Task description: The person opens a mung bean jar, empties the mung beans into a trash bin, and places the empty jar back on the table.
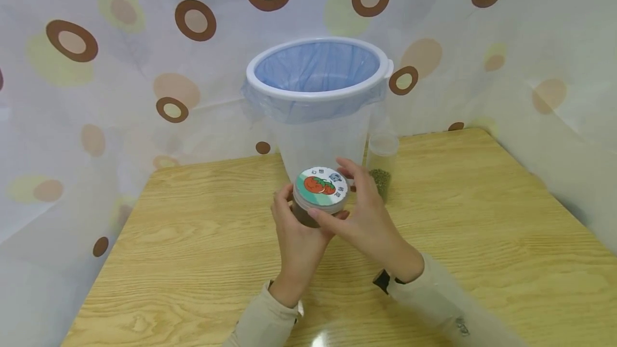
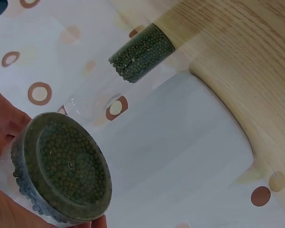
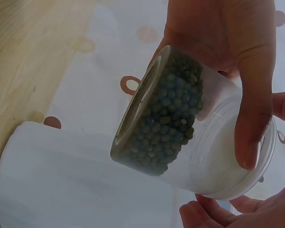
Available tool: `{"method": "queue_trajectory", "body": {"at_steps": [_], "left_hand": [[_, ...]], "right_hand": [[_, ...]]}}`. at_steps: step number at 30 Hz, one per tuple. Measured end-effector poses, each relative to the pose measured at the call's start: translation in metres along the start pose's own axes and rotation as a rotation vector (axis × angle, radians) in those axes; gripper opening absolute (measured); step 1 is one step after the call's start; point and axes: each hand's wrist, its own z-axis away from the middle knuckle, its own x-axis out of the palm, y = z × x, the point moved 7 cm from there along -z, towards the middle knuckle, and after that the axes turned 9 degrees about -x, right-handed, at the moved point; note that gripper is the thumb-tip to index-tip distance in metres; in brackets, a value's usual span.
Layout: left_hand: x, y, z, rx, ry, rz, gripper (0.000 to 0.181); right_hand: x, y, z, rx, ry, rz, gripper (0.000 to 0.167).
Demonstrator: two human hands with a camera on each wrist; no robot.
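Observation:
A round clear plastic jar (image 2: 66, 166) of small green beans, probably mung beans, is held above the table in front of the bin. Its white lid (image 1: 322, 189) carries a label with tomatoes on green. My left hand (image 1: 301, 237) grips the jar body from the left and below. With thumb and fingers spread apart, my right hand (image 1: 366, 218) holds the jar around its lid rim. In the right wrist view the jar is tilted, and the beans (image 3: 164, 118) fill its base end, with clear space towards the lid.
A white bin (image 1: 323, 138) lined with a blue bag (image 1: 313, 68) stands at the table's back. Close on its right is a second clear jar (image 1: 383, 162), partly filled with green beans. Spotted cloth (image 1: 130, 117) hangs behind the wooden table (image 1: 207, 245).

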Motion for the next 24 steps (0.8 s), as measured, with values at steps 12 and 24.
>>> {"method": "queue_trajectory", "body": {"at_steps": [12,24], "left_hand": [[0.004,-0.004,-0.001,-0.069,-0.085,0.042,0.084],[0.004,-0.004,-0.003,-0.116,-0.13,0.09,0.082]], "right_hand": [[-0.007,0.007,-0.001,-0.048,-0.086,-0.075,0.085],[-0.01,0.012,-0.003,-0.088,-0.167,-0.171,0.08]]}}
